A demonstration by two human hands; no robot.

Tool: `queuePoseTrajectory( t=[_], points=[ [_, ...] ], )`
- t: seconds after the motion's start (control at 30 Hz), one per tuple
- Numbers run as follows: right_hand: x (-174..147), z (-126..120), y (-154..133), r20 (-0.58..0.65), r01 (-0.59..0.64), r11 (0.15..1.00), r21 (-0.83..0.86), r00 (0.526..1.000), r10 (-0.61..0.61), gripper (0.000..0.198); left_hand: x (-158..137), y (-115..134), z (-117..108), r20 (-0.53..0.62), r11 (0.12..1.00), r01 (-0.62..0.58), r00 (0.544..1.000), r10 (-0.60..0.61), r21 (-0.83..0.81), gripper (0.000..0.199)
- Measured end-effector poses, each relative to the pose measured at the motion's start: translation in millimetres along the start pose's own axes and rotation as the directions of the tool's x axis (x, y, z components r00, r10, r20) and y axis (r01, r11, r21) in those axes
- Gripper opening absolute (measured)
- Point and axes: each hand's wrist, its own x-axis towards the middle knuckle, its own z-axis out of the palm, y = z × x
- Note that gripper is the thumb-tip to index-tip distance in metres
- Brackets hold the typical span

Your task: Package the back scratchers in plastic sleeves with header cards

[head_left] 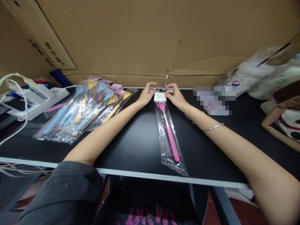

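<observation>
A pink back scratcher (pixel 172 142) in a clear plastic bag (pixel 166 153) lies on the black tabletop in front of me, its claw end pointing away. A white label (pixel 160 96) covers the bag's top just beyond the claw. My left hand (pixel 146 96) grips the bag's top at the label's left edge, thumb and index finger curled. On the other edge my right hand (pixel 176 97) does the same, mirrored. What exactly lies between the fingertips is hard to see. Left of my forearm rests a pile of bagged back scratchers (pixel 86 107) with blue, yellow and pink parts.
Cardboard walls (pixel 150 37) enclose the back and left. A white power strip (pixel 44 100) with cables sits far left. At the right are a bagged white cup (pixel 252 73), a blurred-out patch (pixel 213 100) and a plush-looking item (pixel 292 125). The table's pale front edge (pixel 145 176) runs near me.
</observation>
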Motion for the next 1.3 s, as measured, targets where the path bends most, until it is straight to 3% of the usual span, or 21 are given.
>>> queuePoseTrajectory(
  t=[0.4,0.73,0.97,1.3],
  points=[
    [0,0,1,-0.040,-0.068,0.997,0.041,0.997,0.069,0.034,5,-6,1,-0.006,0.999,-0.003,1.000,0.003,-0.049,0.022],
    [0,-1,-7,0.045,0.005,0.999,-0.033,0.999,-0.003,0.008,3,-4,-1,0.011,0.999,-0.028,1.000,0.029,-0.041,0.018],
    [1,-1,-12,0.049,0.017,1.000,-0.008,0.999,-0.017,0.017,3,-3,0,0.024,0.999,-0.037,0.999,0.036,0.031,0.022],
    [-3,2,-15,0.070,-0.021,1.000,0.011,0.997,0.020,0.010,-4,8,0,0.025,0.998,-0.040,0.999,0.039,0.043,0.027]
  ],
)
